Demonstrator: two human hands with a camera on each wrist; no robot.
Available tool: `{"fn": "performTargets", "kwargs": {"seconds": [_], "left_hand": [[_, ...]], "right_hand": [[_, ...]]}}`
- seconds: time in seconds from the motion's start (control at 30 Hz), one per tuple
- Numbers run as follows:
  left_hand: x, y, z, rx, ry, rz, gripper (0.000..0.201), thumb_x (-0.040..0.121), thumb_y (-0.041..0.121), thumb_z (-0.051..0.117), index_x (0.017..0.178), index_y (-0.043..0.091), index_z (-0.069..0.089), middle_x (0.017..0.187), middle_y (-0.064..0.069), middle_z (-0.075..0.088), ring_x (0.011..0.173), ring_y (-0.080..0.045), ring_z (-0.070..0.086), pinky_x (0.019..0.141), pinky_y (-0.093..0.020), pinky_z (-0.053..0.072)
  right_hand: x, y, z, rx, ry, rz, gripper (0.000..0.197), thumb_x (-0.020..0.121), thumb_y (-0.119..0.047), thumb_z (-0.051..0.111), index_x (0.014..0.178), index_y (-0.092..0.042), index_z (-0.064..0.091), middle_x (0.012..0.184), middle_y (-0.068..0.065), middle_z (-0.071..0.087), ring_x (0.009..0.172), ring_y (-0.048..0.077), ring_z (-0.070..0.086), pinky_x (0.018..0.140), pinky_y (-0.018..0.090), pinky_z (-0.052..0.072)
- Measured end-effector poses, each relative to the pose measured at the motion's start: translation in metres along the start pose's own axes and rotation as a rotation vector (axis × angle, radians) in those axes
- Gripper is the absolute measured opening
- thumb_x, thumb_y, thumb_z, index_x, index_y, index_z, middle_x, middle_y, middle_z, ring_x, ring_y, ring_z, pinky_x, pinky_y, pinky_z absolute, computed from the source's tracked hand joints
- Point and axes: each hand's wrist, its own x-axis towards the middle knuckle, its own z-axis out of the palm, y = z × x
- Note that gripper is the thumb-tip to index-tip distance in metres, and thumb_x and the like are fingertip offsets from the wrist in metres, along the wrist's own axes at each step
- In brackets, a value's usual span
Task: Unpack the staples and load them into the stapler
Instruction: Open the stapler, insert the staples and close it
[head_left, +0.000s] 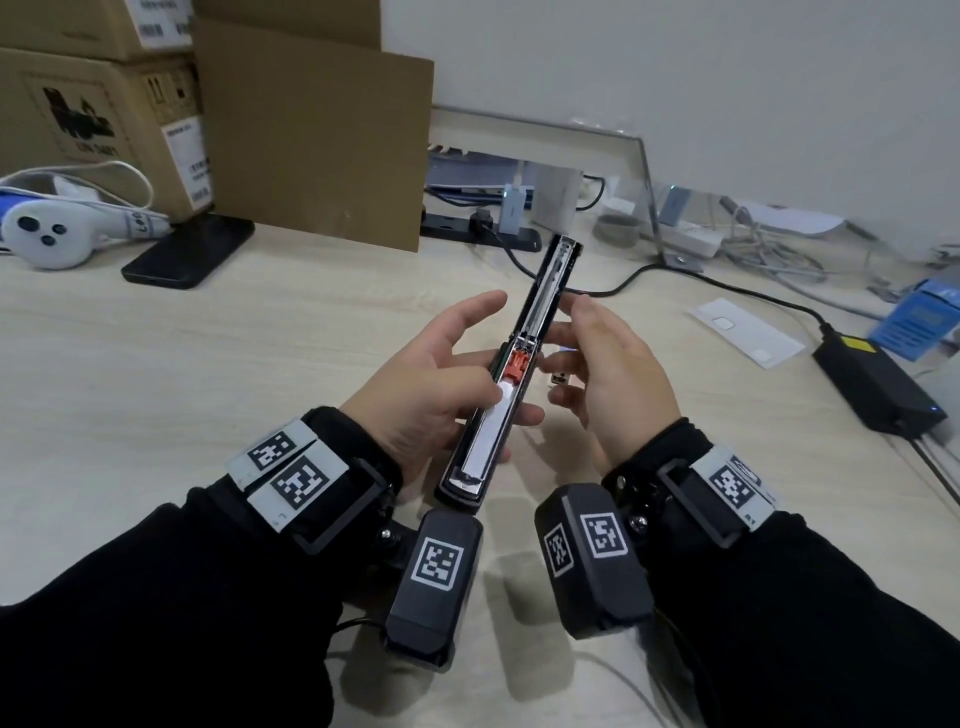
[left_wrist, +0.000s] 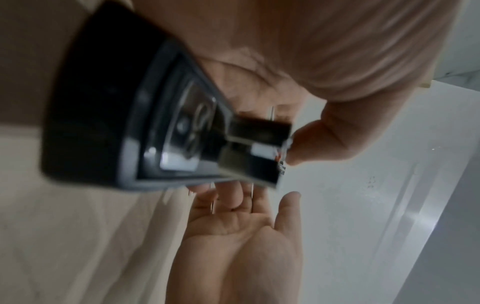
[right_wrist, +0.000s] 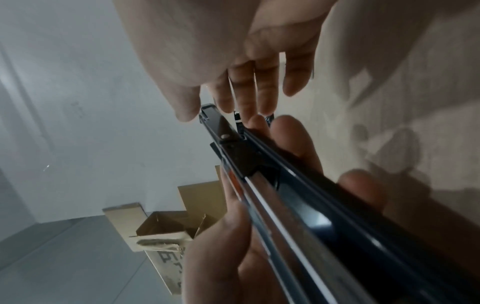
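Observation:
A black stapler (head_left: 540, 291) lies opened out flat above the desk, its lid pointing away from me. My left hand (head_left: 436, 374) grips its base from below, and the thumb presses on a silver strip of staples (head_left: 488, 436) in the channel, just behind the orange pusher (head_left: 515, 364). My right hand (head_left: 613, 374) hovers at the right side of the stapler (right_wrist: 298, 195) with relaxed, straight fingers (right_wrist: 259, 88), its thumb near the lid. A small metal piece (head_left: 558, 378) shows by the right fingers; whether it is held is unclear. The stapler's base end (left_wrist: 116, 123) fills the left wrist view.
Cardboard boxes (head_left: 93, 104) and a cardboard sheet (head_left: 311, 130) stand at the back left, with a black phone (head_left: 192, 249) and a white controller (head_left: 41, 234) in front. A power strip (head_left: 478, 228), cables, a black adapter (head_left: 878, 384) and a blue box (head_left: 919, 322) lie to the right.

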Motion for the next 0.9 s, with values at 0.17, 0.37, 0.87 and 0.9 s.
{"fn": "performTargets", "kwargs": {"seconds": [0.17, 0.37, 0.87, 0.9], "left_hand": [[-0.001, -0.001, 0.001, 0.035, -0.110, -0.019, 0.093, 0.072, -0.013, 0.050, 0.146, 0.042, 0.038, 0.119, -0.018, 0.073, 0.095, -0.043, 0.072, 0.071, -0.048, 0.054], [0.000, -0.003, 0.004, 0.006, -0.199, -0.061, 0.102, 0.070, -0.013, 0.061, 0.147, 0.047, 0.033, 0.124, -0.026, 0.068, 0.100, -0.044, 0.071, 0.066, -0.051, 0.060], [0.000, -0.004, 0.002, 0.164, -0.012, -0.144, 0.045, 0.091, -0.002, 0.055, 0.131, 0.019, 0.060, 0.106, -0.008, 0.078, 0.075, -0.025, 0.074, 0.045, -0.031, 0.055], [-0.001, -0.004, 0.002, 0.171, -0.006, -0.139, 0.045, 0.091, -0.001, 0.056, 0.131, 0.019, 0.060, 0.106, -0.008, 0.079, 0.074, -0.024, 0.074, 0.045, -0.030, 0.054]], "right_hand": [[-0.002, -0.005, 0.003, 0.255, -0.060, 0.046, 0.038, 0.103, -0.045, 0.038, 0.111, -0.020, 0.065, 0.110, 0.010, 0.076, 0.093, 0.025, 0.066, 0.081, 0.045, 0.050], [-0.002, -0.011, -0.001, 0.427, -0.034, -0.036, 0.028, 0.104, -0.025, 0.044, 0.129, -0.017, 0.054, 0.091, 0.011, 0.072, 0.080, 0.021, 0.065, 0.068, 0.035, 0.049], [0.000, -0.009, -0.009, 0.430, -0.085, -0.257, 0.027, 0.096, -0.014, 0.049, 0.120, -0.020, 0.060, 0.095, 0.011, 0.072, 0.090, 0.030, 0.065, 0.075, 0.034, 0.053], [-0.001, -0.008, -0.010, 0.410, -0.111, -0.282, 0.029, 0.094, -0.012, 0.050, 0.119, -0.018, 0.061, 0.096, 0.011, 0.072, 0.092, 0.030, 0.065, 0.076, 0.034, 0.053]]}}
